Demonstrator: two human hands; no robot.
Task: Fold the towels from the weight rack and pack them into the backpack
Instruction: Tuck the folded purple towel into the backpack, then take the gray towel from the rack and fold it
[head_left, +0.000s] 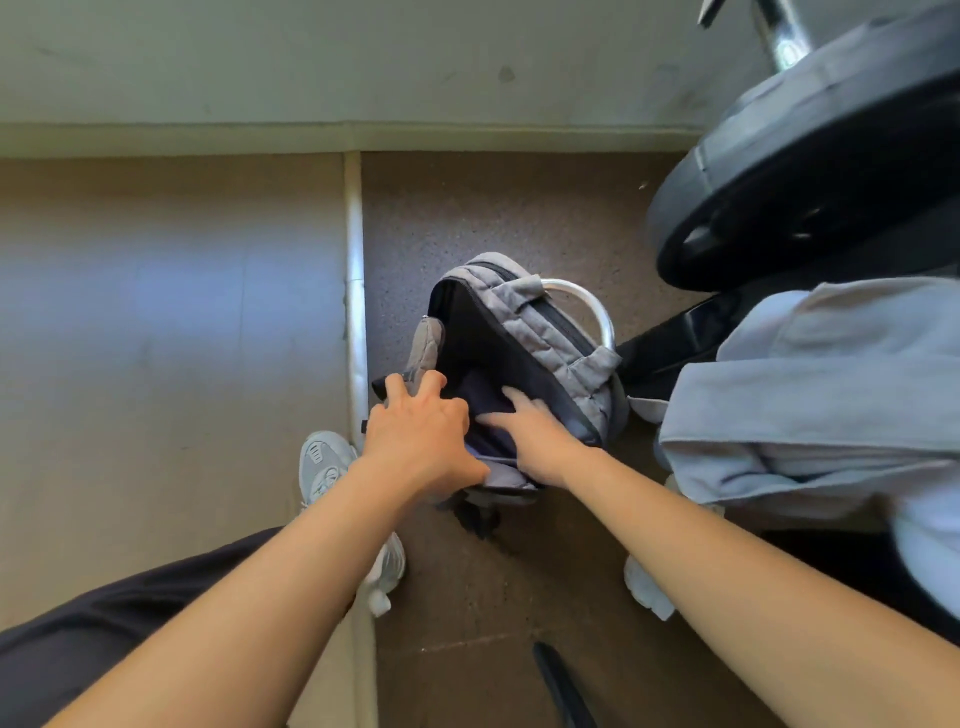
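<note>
A grey backpack (550, 338) stands open on the floor between my feet, its dark lining showing. My left hand (421, 431) grips the left rim of the opening, fingers curled over the edge. Straight fingers of my right hand (530, 441) reach into the opening and press on dark blue cloth (483, 395) inside. Pale blue-grey towels (810, 395) hang in a loose heap on the rack at the right, apart from both hands.
A large black weight plate (810, 171) on a chrome bar juts in at the upper right, above the towels. A metal floor strip (355, 291) runs just left of the backpack. My white shoes (327, 467) flank the bag.
</note>
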